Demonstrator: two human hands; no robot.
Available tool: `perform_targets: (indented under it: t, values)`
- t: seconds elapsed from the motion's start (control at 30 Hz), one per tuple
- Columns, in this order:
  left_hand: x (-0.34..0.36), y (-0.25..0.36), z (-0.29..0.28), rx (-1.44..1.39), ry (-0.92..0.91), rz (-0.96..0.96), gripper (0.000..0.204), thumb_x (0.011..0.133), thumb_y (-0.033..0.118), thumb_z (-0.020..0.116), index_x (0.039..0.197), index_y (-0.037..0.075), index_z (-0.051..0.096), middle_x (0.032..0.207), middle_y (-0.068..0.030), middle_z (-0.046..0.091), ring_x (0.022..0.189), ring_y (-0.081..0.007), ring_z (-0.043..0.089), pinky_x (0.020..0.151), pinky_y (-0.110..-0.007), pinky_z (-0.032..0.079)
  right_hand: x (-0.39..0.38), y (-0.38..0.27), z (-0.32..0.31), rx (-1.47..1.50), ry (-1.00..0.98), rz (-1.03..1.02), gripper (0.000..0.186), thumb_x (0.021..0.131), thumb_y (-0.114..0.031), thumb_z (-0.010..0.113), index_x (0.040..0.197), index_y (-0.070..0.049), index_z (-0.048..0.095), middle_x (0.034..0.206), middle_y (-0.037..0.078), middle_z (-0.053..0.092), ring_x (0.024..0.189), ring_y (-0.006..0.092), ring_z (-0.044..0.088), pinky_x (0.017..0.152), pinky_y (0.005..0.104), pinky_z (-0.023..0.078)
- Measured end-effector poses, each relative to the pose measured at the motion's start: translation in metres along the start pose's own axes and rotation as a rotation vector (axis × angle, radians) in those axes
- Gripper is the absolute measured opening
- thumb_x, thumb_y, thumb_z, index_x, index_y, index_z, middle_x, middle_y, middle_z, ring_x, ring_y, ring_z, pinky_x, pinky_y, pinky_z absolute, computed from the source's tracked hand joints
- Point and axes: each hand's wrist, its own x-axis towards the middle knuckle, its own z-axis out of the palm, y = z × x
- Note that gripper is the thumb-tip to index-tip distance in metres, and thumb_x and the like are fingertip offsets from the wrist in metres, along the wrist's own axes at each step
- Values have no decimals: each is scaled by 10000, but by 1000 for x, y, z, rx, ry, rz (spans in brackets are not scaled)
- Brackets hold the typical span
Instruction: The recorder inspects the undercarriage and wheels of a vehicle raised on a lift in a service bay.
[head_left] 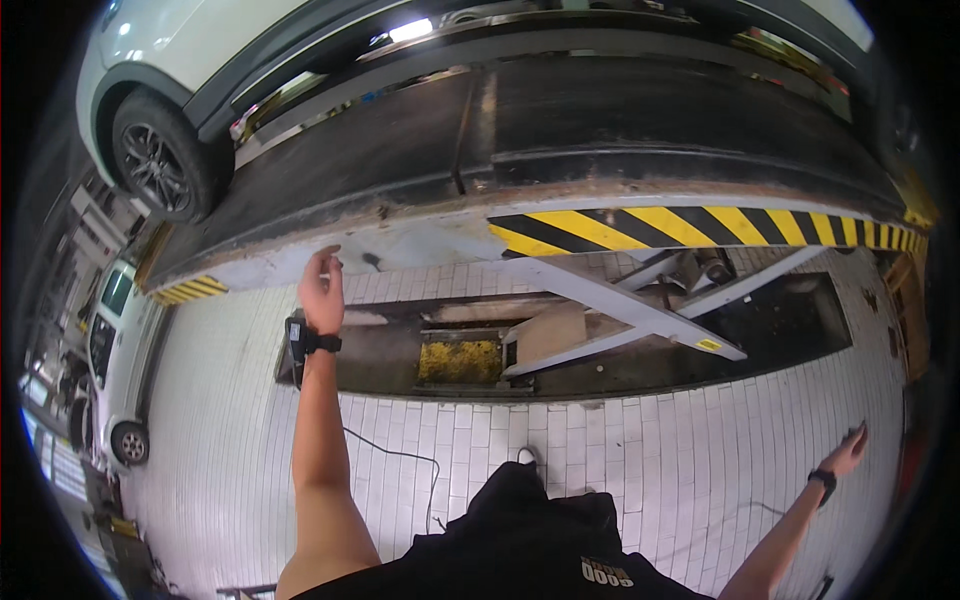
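Note:
My left hand is raised in front of the grey side edge of the car lift platform. Its fingers are loosely bent with nothing visible in them; whether the fingertips touch the edge I cannot tell. Out to the far right, my right hand hangs over the tiled floor, holding nothing, its fingers stretched out. A white car stands on the platform, its dark tyre at the left end. Yellow and black stripes run along the platform's edge.
Crossed grey scissor arms rise from a dark floor pit with a yellow plate in it. Another white car stands on the left. A thin cable hangs below my left wrist, over the white tiles.

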Motion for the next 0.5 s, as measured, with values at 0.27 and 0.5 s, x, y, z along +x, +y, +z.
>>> perform_targets:
  t: [0.27,0.5]
  values:
    - [48,-44,28,11,258,123,178,987,81,638,1141,66,728,906,-56,718,820,-171,675,675,-306,481,-61,-168,288,169,-181,-423,339,1085,-224,596,1317,10,673,1113,47,702,947,115,602,843,270,488]
    - [121,-57,33,136,329,433,65,943,46,665,1003,36,689,867,-120,621,819,-323,600,738,-410,478,-145,-302,424,253,-430,-643,316,1094,-185,566,1331,-4,671,1197,58,705,984,118,630,889,287,504]
